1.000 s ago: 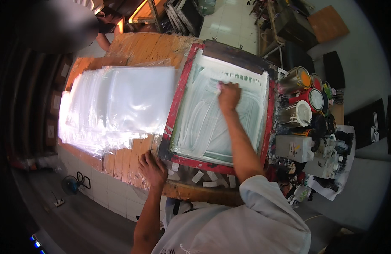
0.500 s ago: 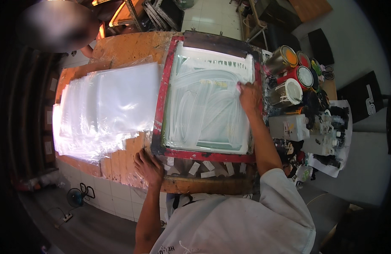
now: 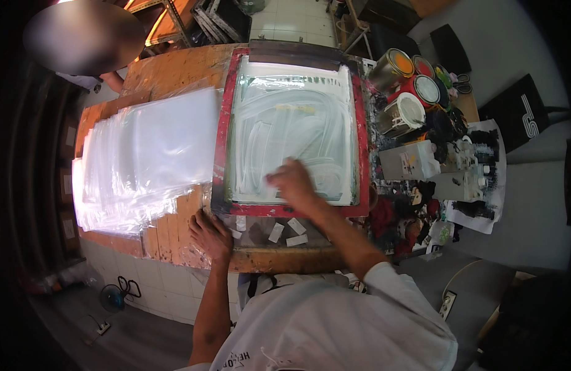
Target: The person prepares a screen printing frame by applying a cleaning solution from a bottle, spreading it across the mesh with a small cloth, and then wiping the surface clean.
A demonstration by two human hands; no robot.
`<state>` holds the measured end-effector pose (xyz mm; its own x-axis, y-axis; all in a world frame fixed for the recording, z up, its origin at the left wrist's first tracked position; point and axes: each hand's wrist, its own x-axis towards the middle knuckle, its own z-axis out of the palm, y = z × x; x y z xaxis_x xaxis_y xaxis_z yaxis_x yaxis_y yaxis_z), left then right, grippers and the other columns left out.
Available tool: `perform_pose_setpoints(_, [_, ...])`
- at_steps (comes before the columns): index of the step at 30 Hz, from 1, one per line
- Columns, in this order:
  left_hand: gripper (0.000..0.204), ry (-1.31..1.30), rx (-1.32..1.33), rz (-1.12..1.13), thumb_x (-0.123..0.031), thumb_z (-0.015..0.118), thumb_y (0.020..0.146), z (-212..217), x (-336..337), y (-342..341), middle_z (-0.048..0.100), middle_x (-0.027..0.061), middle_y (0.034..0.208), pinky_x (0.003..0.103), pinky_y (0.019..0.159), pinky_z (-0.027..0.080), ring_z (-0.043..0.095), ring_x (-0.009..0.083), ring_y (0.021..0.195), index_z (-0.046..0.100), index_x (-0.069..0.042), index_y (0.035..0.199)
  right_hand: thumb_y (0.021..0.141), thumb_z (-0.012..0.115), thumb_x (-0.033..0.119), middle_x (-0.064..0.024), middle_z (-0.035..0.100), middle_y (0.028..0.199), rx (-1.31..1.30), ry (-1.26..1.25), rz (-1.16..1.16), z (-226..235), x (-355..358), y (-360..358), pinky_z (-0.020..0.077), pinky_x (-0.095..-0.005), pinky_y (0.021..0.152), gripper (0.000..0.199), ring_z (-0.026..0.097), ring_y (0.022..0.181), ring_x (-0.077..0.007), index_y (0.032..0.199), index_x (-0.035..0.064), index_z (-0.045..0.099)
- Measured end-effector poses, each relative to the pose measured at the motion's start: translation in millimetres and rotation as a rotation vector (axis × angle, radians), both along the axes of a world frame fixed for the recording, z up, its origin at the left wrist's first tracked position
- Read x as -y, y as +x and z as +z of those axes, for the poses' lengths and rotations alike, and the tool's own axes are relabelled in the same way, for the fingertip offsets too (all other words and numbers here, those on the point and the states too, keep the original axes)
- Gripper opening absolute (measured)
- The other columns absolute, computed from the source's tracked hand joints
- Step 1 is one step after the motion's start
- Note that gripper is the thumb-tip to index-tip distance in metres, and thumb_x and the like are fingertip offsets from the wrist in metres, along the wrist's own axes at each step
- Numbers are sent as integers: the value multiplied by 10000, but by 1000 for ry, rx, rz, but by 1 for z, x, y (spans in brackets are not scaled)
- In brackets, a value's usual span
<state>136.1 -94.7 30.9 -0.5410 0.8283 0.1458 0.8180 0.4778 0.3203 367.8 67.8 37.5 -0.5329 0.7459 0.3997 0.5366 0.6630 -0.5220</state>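
Observation:
A screen-printing frame (image 3: 361, 133) with red sides lies flat before me. White streaks and swirls cover its pale green mesh (image 3: 285, 127). My right hand (image 3: 294, 185) is over the lower middle of the mesh, fingers closed on a small pink wad (image 3: 272, 180) that is mostly hidden and slightly blurred. Just off the frame's lower left corner, my left hand (image 3: 211, 237) rests on the wooden table (image 3: 185, 216) with nothing in it, its fingers apart.
Left of the frame lies a stack of clear plastic sheets (image 3: 155, 142). Paint cans (image 3: 404, 114) and plastic jugs (image 3: 409, 161) crowd the right side. White strips (image 3: 276, 232) lie at the near edge. A person (image 3: 112, 80) is at the far left.
My right hand has swept from the mesh's upper right side down and left to its lower middle, still holding the pink wad. The left hand stays by the corner. The whole view has shifted slightly.

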Motion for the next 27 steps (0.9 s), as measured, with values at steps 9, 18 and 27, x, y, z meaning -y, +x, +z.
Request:
perform_pose_setpoints(9, [480, -15, 41, 26, -285, 513, 985, 4, 2, 1, 476, 260, 1339, 519, 1011, 327, 444, 443, 1212, 463, -6, 1372, 770, 739, 139, -74, 618, 619, 370, -72, -287, 38, 35, 122, 436, -444, 690, 61, 558, 703, -283, 724, 176, 755])
perform_pose_setpoints(18, [485, -7, 1, 1, -299, 495, 991, -4, 0, -3, 466, 259, 1347, 518, 1023, 322, 443, 440, 1213, 463, -2, 1373, 818, 698, 149, -67, 648, 706, 119, 6, -108, -3, -23, 36, 435, -448, 749, 85, 582, 752, -288, 811, 195, 770])
perform_pose_setpoints(27, [485, -34, 25, 43, -292, 509, 982, 0, 1, 1, 472, 258, 1343, 526, 1017, 327, 444, 447, 1210, 468, -3, 1369, 768, 650, 27, -28, 671, 751, 182, -7, 239, 38, -15, 108, 450, -405, 702, 243, 561, 773, -248, 898, 177, 790])
